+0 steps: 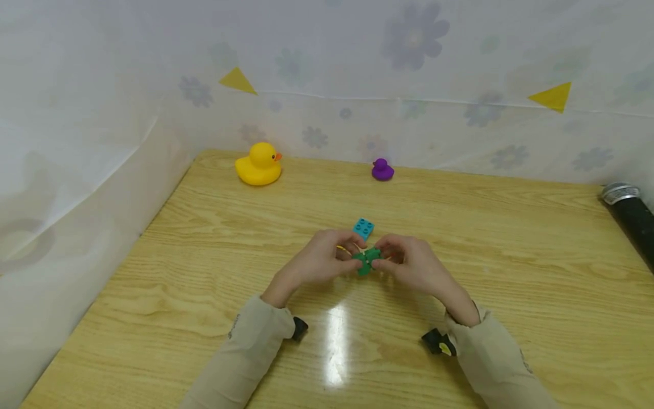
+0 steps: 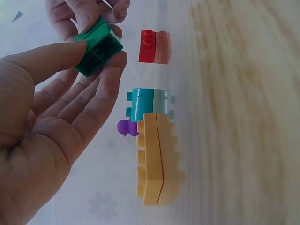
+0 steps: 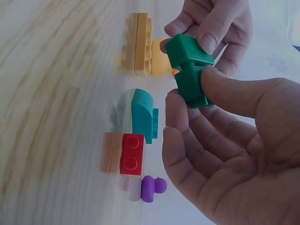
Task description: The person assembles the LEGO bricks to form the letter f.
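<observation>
Both hands meet over the table around green toy bricks (image 1: 368, 262). In the right wrist view, two green pieces sit edge to edge at a slight angle. My left hand (image 1: 323, 257) pinches the upper green brick (image 3: 190, 50) between thumb and fingers. With its thumb against the lower green brick (image 3: 190, 84), my right hand (image 1: 416, 264) grips that one from the other side. The left wrist view shows the hollow underside of a green brick (image 2: 99, 52). Just beyond the fingers on the table lies a teal brick (image 1: 363, 228) with studs on top.
A red brick (image 3: 132, 154) and a long yellow brick (image 2: 152, 161) stand on the table near the teal one, mostly hidden by the hands in the head view. A yellow duck (image 1: 258, 167) and a purple duck (image 1: 382, 170) line the back edge. A microphone (image 1: 631, 213) lies far right.
</observation>
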`<state>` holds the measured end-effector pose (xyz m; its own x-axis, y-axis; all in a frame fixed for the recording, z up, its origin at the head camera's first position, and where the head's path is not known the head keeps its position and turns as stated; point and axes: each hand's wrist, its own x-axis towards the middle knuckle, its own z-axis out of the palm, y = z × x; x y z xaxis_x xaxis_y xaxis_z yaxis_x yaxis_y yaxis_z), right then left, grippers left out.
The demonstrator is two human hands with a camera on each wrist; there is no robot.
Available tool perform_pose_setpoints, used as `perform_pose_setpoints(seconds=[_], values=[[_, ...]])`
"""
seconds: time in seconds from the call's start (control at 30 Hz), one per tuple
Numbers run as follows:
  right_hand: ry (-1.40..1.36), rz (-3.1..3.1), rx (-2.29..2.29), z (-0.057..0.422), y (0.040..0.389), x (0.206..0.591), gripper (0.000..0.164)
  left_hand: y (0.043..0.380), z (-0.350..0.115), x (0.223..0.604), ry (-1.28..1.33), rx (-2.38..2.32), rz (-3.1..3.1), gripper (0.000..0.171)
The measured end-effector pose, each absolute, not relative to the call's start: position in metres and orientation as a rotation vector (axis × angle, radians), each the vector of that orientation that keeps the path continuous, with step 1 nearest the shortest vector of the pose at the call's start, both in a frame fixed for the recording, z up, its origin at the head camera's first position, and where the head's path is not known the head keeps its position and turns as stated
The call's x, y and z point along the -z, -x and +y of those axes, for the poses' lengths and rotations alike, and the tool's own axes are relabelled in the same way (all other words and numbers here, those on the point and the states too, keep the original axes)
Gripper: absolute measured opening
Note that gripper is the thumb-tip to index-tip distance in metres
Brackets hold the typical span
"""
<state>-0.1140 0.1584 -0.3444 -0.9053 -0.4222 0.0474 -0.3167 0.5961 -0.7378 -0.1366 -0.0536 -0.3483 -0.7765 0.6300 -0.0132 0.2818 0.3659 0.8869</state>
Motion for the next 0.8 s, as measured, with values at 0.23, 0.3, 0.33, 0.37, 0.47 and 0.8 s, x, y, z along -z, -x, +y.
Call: perform_pose_setpoints(seconds=[0.23,0.3,0.33,0.37,0.47,0.8], values=[[0.547,2.709,1.233,0.1555,0.1127,0.3453,0.017,0.1369,-0.0543,0.3489,-0.789,-1.408,2.296,0.023],[0.539,2.705,1.246,0.1552,0.1126,0.3452,0.017,0.1373,-0.0553,0.3496,-0.779,-1.412,2.299,0.023],[0.537,2.702,1.252,0.1552,0.1127,0.3447,0.017,0.1377,-0.0559,0.3500,-0.779,-1.414,2.295,0.023],[0.535,2.703,1.254,0.1554,0.1128,0.3443,0.018,0.1381,-0.0564,0.3502,-0.780,-1.414,2.291,0.023],[0.517,2.711,1.265,0.1570,0.1130,0.3423,0.020,0.1397,-0.0576,0.3509,-0.783,-1.396,2.298,0.025],[0.490,2.677,1.310,0.1602,0.1141,0.3407,0.024,0.1409,-0.0598,0.3502,-0.779,-1.307,2.367,0.019]])
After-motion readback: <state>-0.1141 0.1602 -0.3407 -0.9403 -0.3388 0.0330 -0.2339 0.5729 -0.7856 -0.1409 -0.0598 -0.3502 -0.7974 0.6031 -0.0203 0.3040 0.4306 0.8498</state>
